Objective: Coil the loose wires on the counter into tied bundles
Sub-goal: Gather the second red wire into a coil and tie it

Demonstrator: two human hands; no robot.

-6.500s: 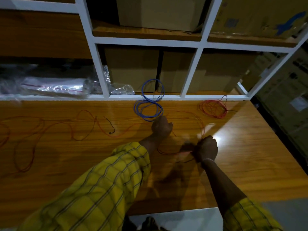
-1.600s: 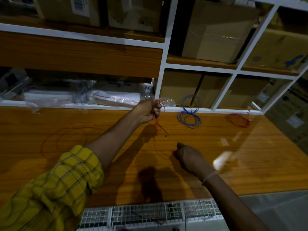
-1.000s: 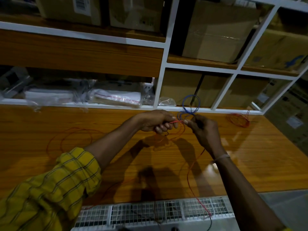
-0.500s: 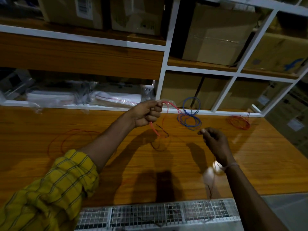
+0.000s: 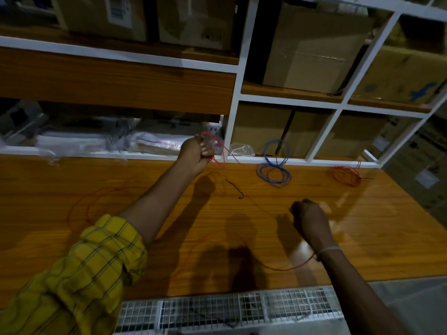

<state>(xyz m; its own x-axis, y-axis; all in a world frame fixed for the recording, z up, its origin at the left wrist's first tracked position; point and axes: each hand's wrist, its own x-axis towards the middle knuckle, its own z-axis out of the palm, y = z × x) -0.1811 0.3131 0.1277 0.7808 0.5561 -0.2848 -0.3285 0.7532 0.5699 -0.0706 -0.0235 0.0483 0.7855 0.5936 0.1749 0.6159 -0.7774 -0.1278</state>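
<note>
My left hand [image 5: 196, 154] is raised above the wooden counter [image 5: 377, 228] near the shelf edge and grips loops of a thin red wire [image 5: 219, 151]. The wire runs from the loops down to my right hand [image 5: 308, 217], which is curled round it low over the counter. A slack length of the same wire arcs below my right wrist, and more of it lies in loose loops at the left. The wire's dark end lies on the counter between my hands. A coiled blue bundle [image 5: 274, 171] and a coiled red bundle [image 5: 346, 175] rest at the back.
White-framed shelves [image 5: 235, 97] with cardboard boxes [image 5: 312, 47] rise behind the counter. Plastic bags [image 5: 87, 143] lie in the low left compartment. A white wire-mesh grille [image 5: 229, 308] runs along the counter's near edge.
My right hand has dropped from near the blue bundle toward me, drawing the wire out. My left hand has lifted slightly, still holding the red loops.
</note>
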